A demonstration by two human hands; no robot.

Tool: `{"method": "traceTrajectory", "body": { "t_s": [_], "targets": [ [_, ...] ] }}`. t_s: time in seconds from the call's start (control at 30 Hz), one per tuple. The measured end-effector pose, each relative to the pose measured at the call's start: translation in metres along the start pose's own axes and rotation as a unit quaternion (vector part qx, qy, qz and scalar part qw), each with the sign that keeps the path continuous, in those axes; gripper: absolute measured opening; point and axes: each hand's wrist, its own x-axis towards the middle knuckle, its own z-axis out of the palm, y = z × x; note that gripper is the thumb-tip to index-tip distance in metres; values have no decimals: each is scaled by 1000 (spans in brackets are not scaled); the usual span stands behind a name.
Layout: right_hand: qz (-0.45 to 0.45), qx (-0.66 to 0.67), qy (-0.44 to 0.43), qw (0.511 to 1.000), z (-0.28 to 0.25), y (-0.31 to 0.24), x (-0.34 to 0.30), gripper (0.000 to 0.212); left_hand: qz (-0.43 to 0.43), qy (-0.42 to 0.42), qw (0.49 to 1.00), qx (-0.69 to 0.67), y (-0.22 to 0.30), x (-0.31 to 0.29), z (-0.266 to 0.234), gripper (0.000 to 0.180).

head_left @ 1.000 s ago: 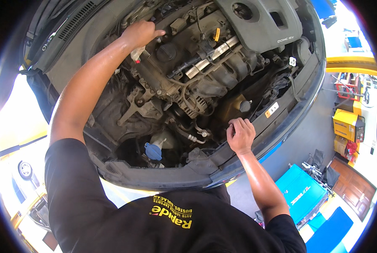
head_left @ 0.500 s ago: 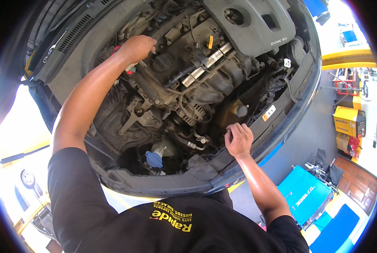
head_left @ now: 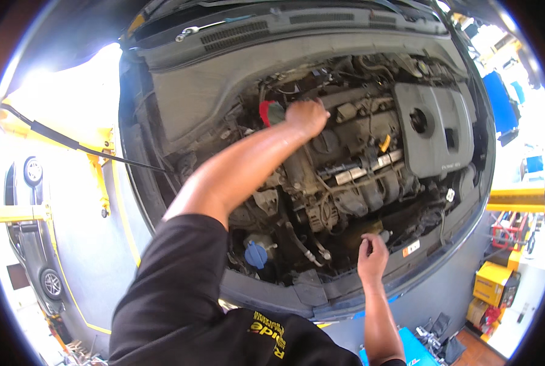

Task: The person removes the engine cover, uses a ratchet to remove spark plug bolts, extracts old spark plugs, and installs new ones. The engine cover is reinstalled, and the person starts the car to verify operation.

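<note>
1. Upper left: a wrench (head_left: 191, 30) lies on the cowl (head_left: 321, 28), probably parked within reach.
2. Upper centre: the left hand (head_left: 309, 118) curls over the engine (head_left: 345, 135), beside a red item (head_left: 265, 114); I cannot tell what it grips.
3. Lower right of centre: the right hand (head_left: 373, 253) bends loosely by the front edge, perhaps for balance; its grip is unclear.

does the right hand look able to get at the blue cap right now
Probably yes: the right hand appears empty, and the blue cap is uncovered in this view, with the left sleeve beside it rather than over it.
</note>
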Motion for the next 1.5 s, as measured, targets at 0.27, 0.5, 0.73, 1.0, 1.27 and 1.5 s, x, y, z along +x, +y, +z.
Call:
{"method": "traceTrajectory", "body": {
  "t_s": [0.27, 0.5, 0.73, 1.0, 1.27, 1.5],
  "targets": [
    [-462, -51, -4, 886, 56, -251, 255, 16, 87, 96, 987, -90, -23, 11, 47, 36],
    [-484, -37, 7, 874, 199, -441, 364, 36, 92, 147, 972, -159, -29, -4, 26, 34],
    [-453, -149, -166, 863, 229, -454, 422, 46, -92, -33, 952, -291, -107, -73, -117, 32],
    [-522, -260, -58, 810, 201, -453, 412, 30, -213, 372, 762, -485, -256, -66, -220, 64],
    [-586, -34, -60, 808, 174, -448, 400, 42, -149, 355, 910, -154, -259, 6, -204, 44],
    [-476, -101, -102, 867, 173, -414, 447, 41, 11, 327, 925, -194, -249, 31, -236, 17]
  ]
}}
